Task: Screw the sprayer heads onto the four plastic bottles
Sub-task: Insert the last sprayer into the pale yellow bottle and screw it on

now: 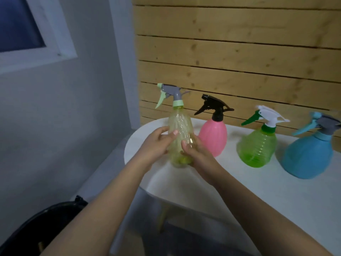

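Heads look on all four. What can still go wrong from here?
1. The tall yellow bottle, held by the left hand and right hand, stands near the white table rim; set down carelessly it may tip off.
2. The pink bottle stands right beside it; a nudge may topple it.

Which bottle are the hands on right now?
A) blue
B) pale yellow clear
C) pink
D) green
B: the left hand and right hand both grip the pale yellow clear bottle, at the left end of the row on the white table.
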A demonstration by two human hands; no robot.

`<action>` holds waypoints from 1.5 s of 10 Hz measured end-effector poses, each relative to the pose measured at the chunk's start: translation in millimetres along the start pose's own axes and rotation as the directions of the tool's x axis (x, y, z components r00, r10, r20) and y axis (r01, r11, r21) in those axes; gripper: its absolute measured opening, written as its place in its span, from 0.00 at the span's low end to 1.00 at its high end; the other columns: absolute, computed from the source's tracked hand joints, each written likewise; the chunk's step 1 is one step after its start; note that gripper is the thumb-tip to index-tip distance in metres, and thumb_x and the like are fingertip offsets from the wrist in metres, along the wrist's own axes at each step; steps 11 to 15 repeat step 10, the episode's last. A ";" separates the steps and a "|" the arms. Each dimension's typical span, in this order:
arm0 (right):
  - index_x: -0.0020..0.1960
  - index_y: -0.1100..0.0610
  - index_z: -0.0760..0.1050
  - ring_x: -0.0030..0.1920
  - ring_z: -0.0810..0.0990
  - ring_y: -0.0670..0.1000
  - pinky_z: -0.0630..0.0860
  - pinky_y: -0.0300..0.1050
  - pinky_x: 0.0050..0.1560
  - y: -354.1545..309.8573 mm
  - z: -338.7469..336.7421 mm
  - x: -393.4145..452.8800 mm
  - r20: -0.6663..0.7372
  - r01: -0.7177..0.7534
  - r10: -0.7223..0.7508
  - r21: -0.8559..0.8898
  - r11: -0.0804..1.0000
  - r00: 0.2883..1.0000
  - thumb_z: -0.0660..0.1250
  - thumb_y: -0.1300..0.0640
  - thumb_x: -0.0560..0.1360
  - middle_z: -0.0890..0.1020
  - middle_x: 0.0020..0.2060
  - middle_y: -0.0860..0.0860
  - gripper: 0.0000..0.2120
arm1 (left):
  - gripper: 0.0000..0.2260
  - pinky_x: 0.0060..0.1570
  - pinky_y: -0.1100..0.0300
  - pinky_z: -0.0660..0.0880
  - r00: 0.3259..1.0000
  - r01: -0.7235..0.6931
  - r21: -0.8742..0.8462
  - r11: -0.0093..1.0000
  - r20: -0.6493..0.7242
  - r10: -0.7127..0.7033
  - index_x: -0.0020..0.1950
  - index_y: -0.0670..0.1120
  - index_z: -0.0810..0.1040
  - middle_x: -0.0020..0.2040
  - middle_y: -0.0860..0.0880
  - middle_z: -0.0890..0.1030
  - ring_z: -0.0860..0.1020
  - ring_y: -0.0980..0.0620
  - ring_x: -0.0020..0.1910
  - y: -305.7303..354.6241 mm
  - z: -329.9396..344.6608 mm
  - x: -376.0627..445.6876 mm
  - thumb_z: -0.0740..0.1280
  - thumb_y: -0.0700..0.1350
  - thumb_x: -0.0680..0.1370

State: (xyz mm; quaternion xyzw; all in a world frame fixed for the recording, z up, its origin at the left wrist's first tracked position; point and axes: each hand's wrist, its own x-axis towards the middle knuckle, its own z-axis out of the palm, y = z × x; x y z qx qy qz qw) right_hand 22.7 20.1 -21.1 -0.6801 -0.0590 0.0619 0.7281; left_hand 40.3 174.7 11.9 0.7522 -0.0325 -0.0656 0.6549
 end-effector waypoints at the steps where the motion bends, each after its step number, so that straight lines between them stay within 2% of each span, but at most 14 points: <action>1: 0.70 0.44 0.63 0.64 0.75 0.53 0.74 0.55 0.63 7.8 6.6 25.3 -0.002 0.034 -0.034 -0.020 0.999 0.999 0.66 0.45 0.72 0.74 0.66 0.52 0.28 | 0.11 0.54 0.57 0.75 0.995 -0.078 0.026 0.997 -0.056 0.079 0.56 0.59 0.72 0.57 0.50 0.79 0.78 0.53 0.56 -6.2 -3.8 21.5 0.67 0.52 0.75; 2: 0.62 0.34 0.61 0.58 0.75 0.41 0.76 0.32 0.49 12.0 7.2 44.1 -0.011 0.063 -0.065 -0.125 0.990 0.998 0.65 0.48 0.75 0.72 0.60 0.40 0.21 | 0.20 0.55 0.62 0.71 0.986 -0.144 0.054 0.988 -0.079 0.148 0.66 0.55 0.69 0.58 0.54 0.75 0.74 0.55 0.59 -14.6 -3.8 39.3 0.67 0.48 0.75; 3: 0.72 0.44 0.54 0.59 0.74 0.44 0.74 0.30 0.48 19.7 6.5 58.5 -0.051 0.085 -0.095 -0.179 0.980 0.994 0.65 0.50 0.76 0.70 0.63 0.43 0.29 | 0.23 0.59 0.61 0.67 0.977 -0.175 0.089 0.981 -0.104 0.184 0.70 0.52 0.66 0.61 0.56 0.73 0.71 0.57 0.61 -23.3 -1.0 53.3 0.67 0.44 0.76; 4: 0.70 0.43 0.53 0.54 0.73 0.33 0.72 0.23 0.44 24.4 7.9 68.0 -0.049 0.110 -0.124 -0.233 0.966 0.991 0.63 0.53 0.77 0.70 0.58 0.36 0.27 | 0.24 0.59 0.60 0.66 0.976 -0.165 0.117 0.979 -0.125 0.179 0.71 0.53 0.64 0.61 0.57 0.70 0.68 0.58 0.60 -30.5 1.8 65.0 0.66 0.44 0.76; 5: 0.73 0.47 0.52 0.59 0.72 0.38 0.71 0.25 0.51 27.2 9.3 74.8 -0.078 0.120 -0.145 -0.263 0.957 0.986 0.63 0.55 0.78 0.69 0.62 0.40 0.29 | 0.23 0.59 0.60 0.66 0.979 -0.150 0.111 0.982 -0.124 0.163 0.71 0.53 0.62 0.63 0.56 0.69 0.67 0.57 0.61 -35.6 2.6 69.9 0.64 0.44 0.77; 6: 0.76 0.51 0.48 0.65 0.66 0.44 0.66 0.35 0.61 27.9 11.2 78.1 -0.102 0.132 -0.171 -0.310 0.942 0.980 0.63 0.55 0.78 0.65 0.68 0.45 0.33 | 0.24 0.63 0.56 0.67 0.987 -0.115 0.072 0.991 -0.101 0.121 0.72 0.55 0.59 0.70 0.52 0.68 0.67 0.52 0.66 -38.7 3.7 70.3 0.62 0.45 0.79; 7: 0.76 0.51 0.47 0.67 0.66 0.47 0.66 0.39 0.63 29.7 12.5 80.0 -0.112 0.127 -0.173 -0.337 0.933 0.978 0.63 0.52 0.77 0.64 0.71 0.47 0.34 | 0.24 0.65 0.54 0.67 0.989 -0.099 0.074 0.992 -0.099 0.106 0.74 0.55 0.57 0.73 0.50 0.65 0.65 0.48 0.70 -39.5 5.2 70.8 0.60 0.46 0.79; 8: 0.77 0.51 0.43 0.71 0.65 0.53 0.66 0.42 0.64 34.0 12.3 79.9 -0.156 0.057 -0.119 -0.354 0.934 0.981 0.63 0.49 0.77 0.62 0.74 0.51 0.38 | 0.25 0.65 0.54 0.65 0.990 -0.083 0.089 0.993 -0.102 0.092 0.75 0.55 0.54 0.75 0.50 0.63 0.64 0.47 0.72 -38.6 6.0 69.2 0.59 0.47 0.80; 9: 0.77 0.51 0.40 0.73 0.63 0.54 0.63 0.39 0.62 38.9 10.0 75.6 -0.168 -0.005 -0.058 -0.352 0.936 0.984 0.64 0.48 0.76 0.60 0.76 0.52 0.40 | 0.27 0.66 0.53 0.64 0.992 -0.056 0.094 0.994 -0.108 0.066 0.75 0.56 0.52 0.76 0.49 0.61 0.63 0.45 0.73 -37.2 4.7 68.0 0.59 0.49 0.79; 10: 0.77 0.50 0.42 0.74 0.62 0.54 0.62 0.42 0.63 36.0 6.6 60.3 -0.190 -0.051 -0.026 -0.391 0.919 0.981 0.64 0.46 0.76 0.58 0.76 0.51 0.40 | 0.27 0.64 0.55 0.63 0.984 -0.055 0.154 0.987 -0.160 0.080 0.75 0.54 0.53 0.76 0.47 0.61 0.61 0.46 0.73 -32.8 6.1 57.6 0.60 0.50 0.79; 15: 0.77 0.50 0.42 0.74 0.62 0.54 0.62 0.42 0.63 36.0 6.6 60.3 -0.190 -0.051 -0.026 -0.391 0.919 0.981 0.64 0.46 0.76 0.58 0.76 0.51 0.40 | 0.27 0.64 0.55 0.63 0.984 -0.055 0.154 0.987 -0.160 0.080 0.75 0.54 0.53 0.76 0.47 0.61 0.61 0.46 0.73 -32.8 6.1 57.6 0.60 0.50 0.79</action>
